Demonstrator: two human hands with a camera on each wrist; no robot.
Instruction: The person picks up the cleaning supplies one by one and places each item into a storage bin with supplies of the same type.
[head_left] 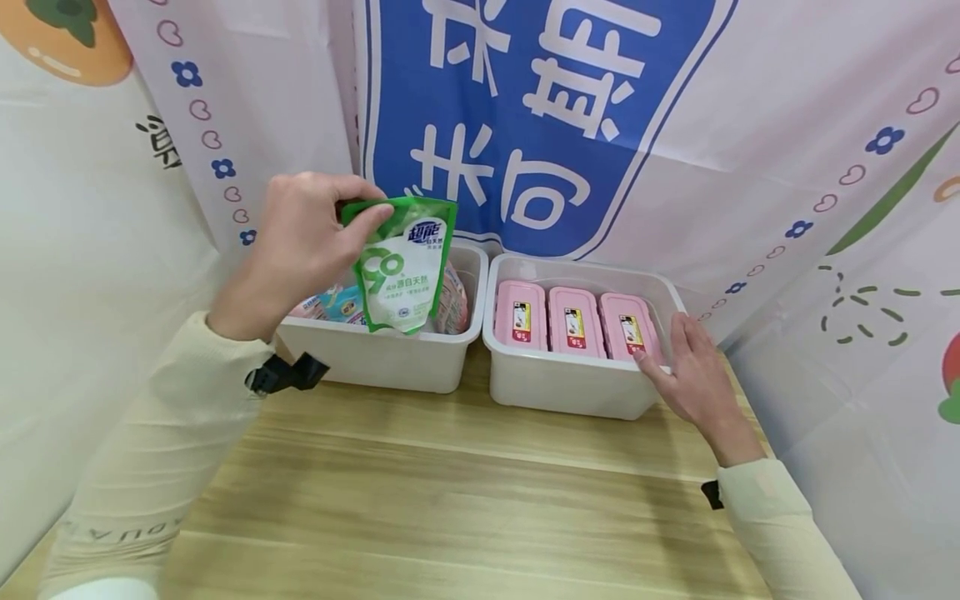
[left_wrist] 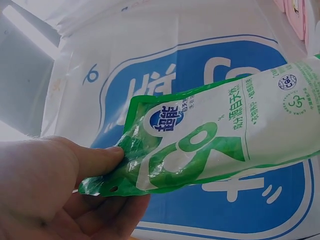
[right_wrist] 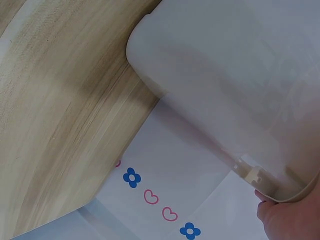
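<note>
My left hand [head_left: 318,225] pinches the top edge of a green-and-white laundry detergent pouch [head_left: 405,279], thumb in front and fingers behind. The pouch hangs upright over the left white bin [head_left: 375,360]. In the left wrist view, the thumb presses the green corner near a small punched hole. My right hand [head_left: 697,375] rests on the front right corner of the right white bin [head_left: 570,387], its thumb at the front rim and its fingers stretched along the right side. Three pink lidded boxes [head_left: 574,322] stand in a row in that bin.
Both bins stand side by side on a wood-grain table [head_left: 450,483], against a printed cloth [head_left: 540,108] at the back. Inside the left bin are a blue packet [head_left: 341,304] and a pinkish package [head_left: 452,304], partly hidden by the pouch. White cloth walls rise on both sides.
</note>
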